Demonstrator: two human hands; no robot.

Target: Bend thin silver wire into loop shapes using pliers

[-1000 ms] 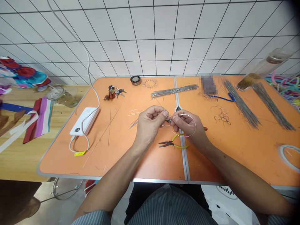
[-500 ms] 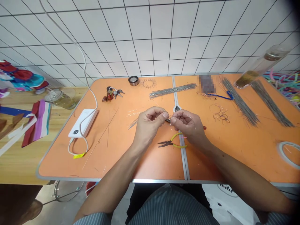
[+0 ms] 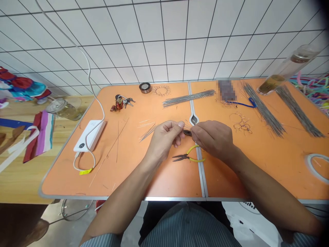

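Observation:
My left hand is raised above the orange folding table, its fingertips pinching a small dark piece. My right hand is curled beside that piece, fingers closed around a thin wire that barely shows. Just below both hands, yellow-handled needle-nose pliers lie on the tabletop, not touched. A small spray of loose thin wires lies left of my left hand.
A white power bank with its cable sits at left, near keys. Several bundles of straight wire, curled wire scraps and a glass bottle lie farther back. A tape roll sits at right. A tiled wall rises behind.
The wire loop between my hands no longer shows as a wide ring. My right hand has moved a little right and turned its back upward. My left hand stays around the dark piece.

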